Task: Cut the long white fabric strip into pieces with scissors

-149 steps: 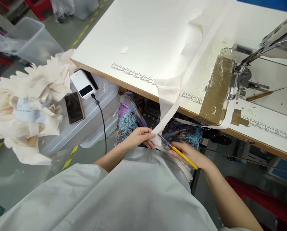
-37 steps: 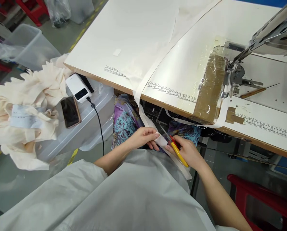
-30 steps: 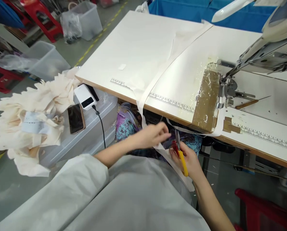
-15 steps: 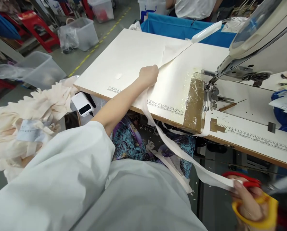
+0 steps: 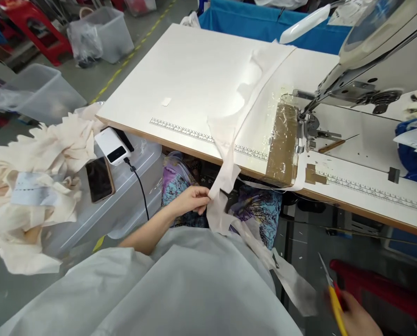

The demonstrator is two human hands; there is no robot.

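Note:
Over the lap, my left hand pinches the edge of a long cream fabric strip. The strip runs from the far side of the sewing table over its front edge and trails down to the lower right, partly twisted. At the lower right, my right hand is closed round scissors with red and yellow handles; the blades point up and the hand is cut off by the frame's bottom. The strip's loose end hangs to the left of the scissors, apart from them.
The sewing machine stands at the right, with a wooden-handled tool near its foot. At the left, a pile of cream fabric pieces, a phone and a white power bank rest on a plastic box. Behind is a blue cloth bin.
My left hand has come off the tabletop down to the lap, gripping the strip there. My right hand has let go of the strip's end and moved lower with the scissors.

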